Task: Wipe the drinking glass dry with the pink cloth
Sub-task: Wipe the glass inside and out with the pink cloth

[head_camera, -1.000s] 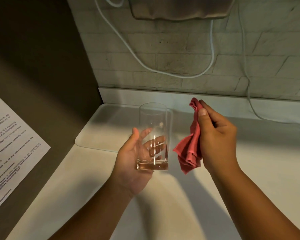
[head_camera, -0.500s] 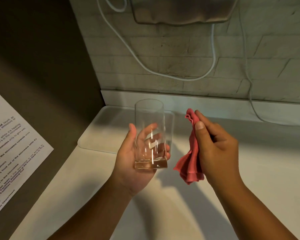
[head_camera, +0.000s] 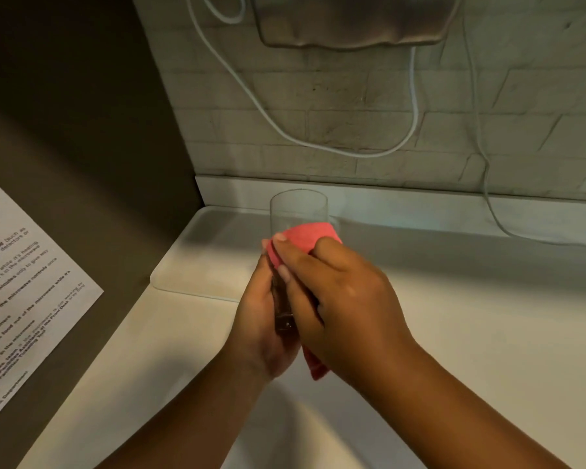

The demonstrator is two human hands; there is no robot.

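Observation:
A clear drinking glass (head_camera: 298,209) stands upright in the air above the white counter; only its upper part shows. My left hand (head_camera: 257,319) grips its lower half from the left. The pink cloth (head_camera: 310,236) is wrapped across the near side of the glass. My right hand (head_camera: 342,296) presses the cloth against the glass, fingers curled round it. A tail of the cloth hangs out below my right palm. The base of the glass is mostly hidden between my hands.
A white tray (head_camera: 197,265) lies on the counter (head_camera: 487,333) behind my hands, against the tiled wall. White cables (head_camera: 318,143) hang down the wall below a metal fixture (head_camera: 352,22). A printed notice (head_camera: 21,279) is stuck to the dark panel at left.
My right hand moved left with the pink cloth and closed it round the glass. Before, the cloth hung apart from the glass on its right side.

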